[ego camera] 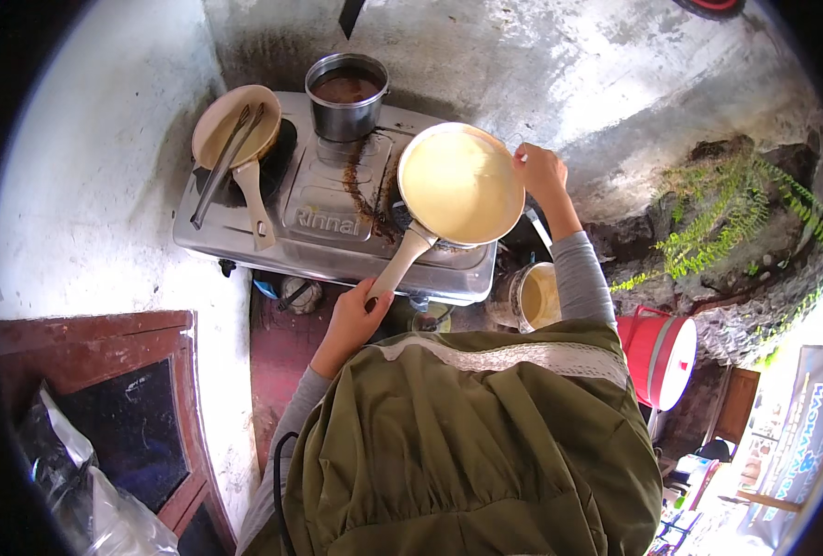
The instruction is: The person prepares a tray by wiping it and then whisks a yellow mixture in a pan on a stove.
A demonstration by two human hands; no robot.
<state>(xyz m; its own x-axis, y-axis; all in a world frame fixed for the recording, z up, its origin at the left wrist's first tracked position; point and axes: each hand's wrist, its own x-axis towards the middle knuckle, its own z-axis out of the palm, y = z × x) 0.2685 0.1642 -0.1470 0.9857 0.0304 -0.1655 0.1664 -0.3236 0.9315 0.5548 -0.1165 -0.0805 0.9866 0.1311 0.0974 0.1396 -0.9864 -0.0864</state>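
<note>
My left hand [356, 316] grips the end of the cream-coloured handle of a frying pan [403, 260]. A smooth, pale yellow layer like a thin pancake [461, 184] covers the pan's inside. The pan is over the right side of a steel Rinnai gas stove [300, 194]; whether it rests on the burner is hidden. At the pan's right rim is my right hand [545, 170], its fingers bunched together. I cannot tell whether they pinch the layer's edge.
On the left burner a second pan [237, 132] holds metal tongs [227, 167] leaning across its rim. A steel pot [347, 104] of brown liquid stands at the stove's back. Below right are a batter-smeared bucket [522, 299] and a red drinks cooler [658, 358]. Walls border the stove's left and back.
</note>
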